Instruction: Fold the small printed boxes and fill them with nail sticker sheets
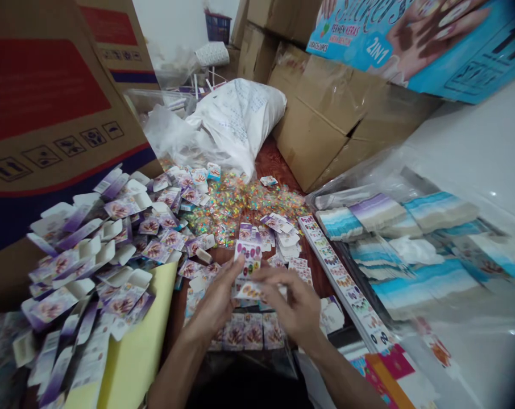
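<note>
White sheet [248, 253] with multicoloured ovals in pinch of left hand [219, 288], grip of right hand [295, 300] unclear

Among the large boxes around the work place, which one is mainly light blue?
The box at the upper right, printed "2IN1". The stacked cartons below it are brown; the left cartons are brown with red and dark blue.

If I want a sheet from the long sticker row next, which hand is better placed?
Probably the right: the right hand is nearer the long sticker row, which lies to its right. The left hand is farther across, holding a sticker card.
</note>
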The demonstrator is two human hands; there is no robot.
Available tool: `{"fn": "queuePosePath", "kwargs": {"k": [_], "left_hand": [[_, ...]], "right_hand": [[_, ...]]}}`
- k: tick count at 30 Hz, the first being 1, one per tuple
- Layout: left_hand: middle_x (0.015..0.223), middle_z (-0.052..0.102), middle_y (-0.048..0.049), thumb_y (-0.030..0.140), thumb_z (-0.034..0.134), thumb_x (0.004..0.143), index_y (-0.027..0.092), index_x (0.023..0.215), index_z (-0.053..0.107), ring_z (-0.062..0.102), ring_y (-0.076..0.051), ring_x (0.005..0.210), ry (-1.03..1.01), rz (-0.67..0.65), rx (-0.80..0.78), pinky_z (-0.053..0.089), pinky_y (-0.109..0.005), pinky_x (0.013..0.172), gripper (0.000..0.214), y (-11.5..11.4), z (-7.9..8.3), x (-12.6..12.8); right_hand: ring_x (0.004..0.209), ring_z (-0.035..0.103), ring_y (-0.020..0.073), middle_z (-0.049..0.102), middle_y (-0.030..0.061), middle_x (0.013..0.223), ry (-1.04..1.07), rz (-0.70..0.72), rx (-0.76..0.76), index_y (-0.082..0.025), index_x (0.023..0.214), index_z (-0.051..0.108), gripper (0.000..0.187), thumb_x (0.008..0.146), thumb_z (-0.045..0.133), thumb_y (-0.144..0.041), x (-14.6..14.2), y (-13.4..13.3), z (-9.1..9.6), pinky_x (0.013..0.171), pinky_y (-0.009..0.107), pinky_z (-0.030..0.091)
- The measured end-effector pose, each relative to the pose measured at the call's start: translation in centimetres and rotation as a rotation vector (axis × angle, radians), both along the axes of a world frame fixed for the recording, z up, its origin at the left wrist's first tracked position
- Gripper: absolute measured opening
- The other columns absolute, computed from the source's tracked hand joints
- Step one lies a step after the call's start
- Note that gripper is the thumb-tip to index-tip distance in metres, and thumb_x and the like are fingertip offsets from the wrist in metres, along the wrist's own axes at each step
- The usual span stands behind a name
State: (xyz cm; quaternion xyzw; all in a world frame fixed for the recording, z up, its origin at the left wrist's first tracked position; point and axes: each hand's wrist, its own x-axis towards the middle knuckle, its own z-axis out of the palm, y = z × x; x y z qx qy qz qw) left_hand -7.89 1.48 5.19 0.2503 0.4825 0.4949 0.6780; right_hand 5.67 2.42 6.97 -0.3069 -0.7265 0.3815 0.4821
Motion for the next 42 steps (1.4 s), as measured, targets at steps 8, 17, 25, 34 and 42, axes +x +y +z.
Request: {"fn": "queuePosePath", "kwargs": {"k": [8, 17, 25, 34, 42], "left_hand": [[0.116, 0.059, -0.005, 0.025, 0.058, 0.07, 0.024, 0.118, 0.05, 0.055, -0.025, 0.106, 0.1, -0.258, 0.062, 0.047, -0.036, 0.082, 0.049, -1.7, -0.2, -0.5], [0.085, 0.062, -0.0019, 0.039, 0.068, 0.066, 0.017, 0.088, 0.061, 0.055, -0.015, 0.076, 0.12, -0.084, -0.045, 0.048, -0.024, 0.063, 0.032, -1.8, -1.1, 0.5], [0.069, 0.058, -0.0004, 0.036, 0.068, 0.067, 0.015, 0.067, 0.061, 0.054, -0.014, 0.07, 0.258, 0.187, 0.094, 0.043, -0.025, 0.068, 0.023, -2.3, -1.1, -0.2], [0.062, 0.052, 0.0029, 0.03, 0.061, 0.075, 0.018, 0.062, 0.053, 0.049, -0.011, 0.062, 0.764, 0.311, 0.436, 0.041, -0.022, 0.062, 0.019, -2.3, -1.9, -1.7], [0.111, 0.061, -0.009, 0.032, 0.043, 0.087, 0.017, 0.115, 0.054, 0.056, -0.02, 0.102, 1.171, 0.158, 0.339, 0.044, -0.036, 0.088, 0.033, -2.1, -5.2, -5.9]], "right_hand": [[0.076, 0.062, 0.0156, 0.064, 0.0028, 0.093, 0.067, -0.09, -0.512, -0.022, 0.096, 0.057, 0.023, 0.075, 0.063, -0.028, 0.6, 2.4, -2.6, 0.06, 0.025, 0.051], [0.089, 0.06, 0.0188, 0.065, 0.0042, 0.083, -0.182, -0.275, 0.315, -0.024, 0.095, 0.067, 0.027, 0.079, 0.054, -0.007, 0.6, 1.7, -3.3, 0.079, 0.036, 0.05], [0.116, 0.051, 0.0201, 0.053, 0.0098, 0.127, -0.29, 0.153, 0.128, -0.021, 0.131, 0.041, 0.049, 0.083, 0.054, -0.018, 0.7, 0.6, -3.1, 0.096, 0.037, 0.043], [0.053, 0.06, 0.012, 0.066, 0.0004, 0.066, -0.157, 0.227, -0.379, -0.017, 0.086, 0.065, 0.02, 0.083, 0.054, -0.034, -1.3, 1.5, -4.8, 0.047, 0.021, 0.047], [0.106, 0.055, 0.0223, 0.061, 0.0133, 0.112, -0.732, 0.125, 0.263, -0.013, 0.108, 0.06, 0.03, 0.089, 0.037, -0.01, -3.3, 10.9, -9.9, 0.092, 0.04, 0.042]]}}
